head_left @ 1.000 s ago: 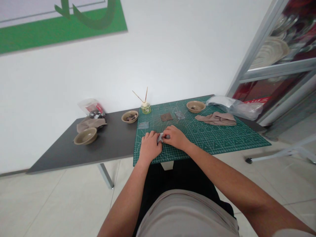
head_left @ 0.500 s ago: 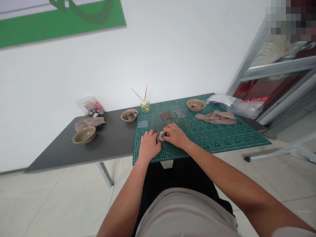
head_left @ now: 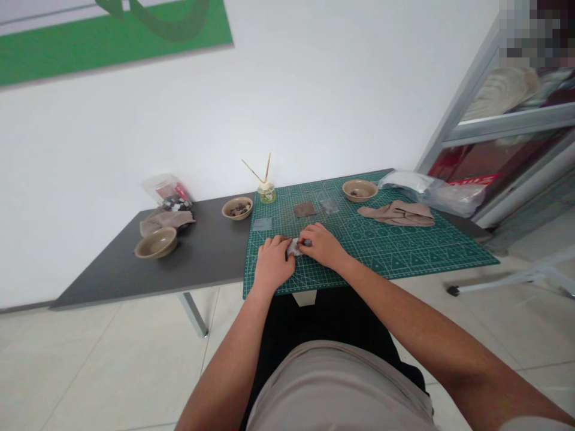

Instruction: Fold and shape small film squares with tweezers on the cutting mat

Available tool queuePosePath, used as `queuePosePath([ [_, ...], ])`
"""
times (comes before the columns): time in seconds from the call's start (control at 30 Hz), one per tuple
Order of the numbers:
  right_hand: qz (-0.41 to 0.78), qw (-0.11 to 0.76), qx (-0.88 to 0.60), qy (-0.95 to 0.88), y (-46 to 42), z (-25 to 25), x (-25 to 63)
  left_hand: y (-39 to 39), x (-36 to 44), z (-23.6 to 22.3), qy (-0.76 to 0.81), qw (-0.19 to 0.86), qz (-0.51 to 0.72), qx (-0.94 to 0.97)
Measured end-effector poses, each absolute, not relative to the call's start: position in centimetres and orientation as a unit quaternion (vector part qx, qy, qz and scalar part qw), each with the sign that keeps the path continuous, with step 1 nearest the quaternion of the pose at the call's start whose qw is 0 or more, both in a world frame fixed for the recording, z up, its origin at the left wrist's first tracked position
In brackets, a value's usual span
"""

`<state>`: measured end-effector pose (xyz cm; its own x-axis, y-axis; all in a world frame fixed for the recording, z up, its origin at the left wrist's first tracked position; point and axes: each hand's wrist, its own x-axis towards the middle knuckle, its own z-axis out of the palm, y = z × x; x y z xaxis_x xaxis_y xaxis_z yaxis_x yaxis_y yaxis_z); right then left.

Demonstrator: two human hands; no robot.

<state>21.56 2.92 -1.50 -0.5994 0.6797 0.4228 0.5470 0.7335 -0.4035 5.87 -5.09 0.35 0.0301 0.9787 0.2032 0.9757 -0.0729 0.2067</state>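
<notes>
Near the front edge of the green cutting mat (head_left: 381,254), a small whitish-grey piece with dark patches (head_left: 293,246) lies between my hands. My left hand (head_left: 273,263) closes on its left end, thumb at the near side. From the right, my right hand (head_left: 322,244) pinches the other end, where a small grey bit shows by the fingertips. Fingers cover much of the piece, so its kind is unclear. Just beyond are a brown square (head_left: 305,209), a clear plastic piece (head_left: 329,206) and a pale clear sheet (head_left: 262,224).
Bowls stand left (head_left: 156,243), mid-table (head_left: 237,208) with dark bits inside, and right (head_left: 360,190). A reed diffuser (head_left: 266,193) stands at the back. A brown cloth (head_left: 399,214) and plastic bag (head_left: 438,190) lie right; a clear tub (head_left: 167,193) and another cloth (head_left: 168,221) left.
The view has shifted slightly, so everything sits a little to the right. Both hands keep nearly the same place and hold on the small piece.
</notes>
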Motion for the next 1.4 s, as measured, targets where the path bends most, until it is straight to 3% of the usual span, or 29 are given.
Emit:
queuePosePath([
  [0.2, 0.160, 0.275, -0.259, -0.912, 3.06, -1.34, 21.42, -5.08, 6.04, 0.56, 0.692, 0.020, 0.147, 0.706],
  [0.43, 0.121, 0.281, -0.347, -0.887, 2.93, -1.42, 21.52, -5.06, 5.88, 0.31, 0.684, 0.004, 0.145, 0.715],
  [0.67, 0.158, 0.277, -0.262, -0.911, 3.16, -1.48, 21.50, -5.00, 5.84, 0.28, 0.683, 0.003, 0.150, 0.715],
  [0.9, 0.137, 0.286, -0.349, -0.882, 3.06, -1.62, 21.64, -5.05, 5.90, 0.30, 0.685, 0.006, 0.142, 0.714],
  [1.13, 0.180, 0.290, -0.271, -0.900, 3.24, -1.46, 21.55, -5.02, 5.90, 0.26, 0.682, 0.003, 0.156, 0.714],
  [1.4, 0.166, 0.293, -0.293, -0.895, 2.94, -1.49, 21.77, -4.97, 5.77, 0.08, 0.674, -0.006, 0.168, 0.719],
])
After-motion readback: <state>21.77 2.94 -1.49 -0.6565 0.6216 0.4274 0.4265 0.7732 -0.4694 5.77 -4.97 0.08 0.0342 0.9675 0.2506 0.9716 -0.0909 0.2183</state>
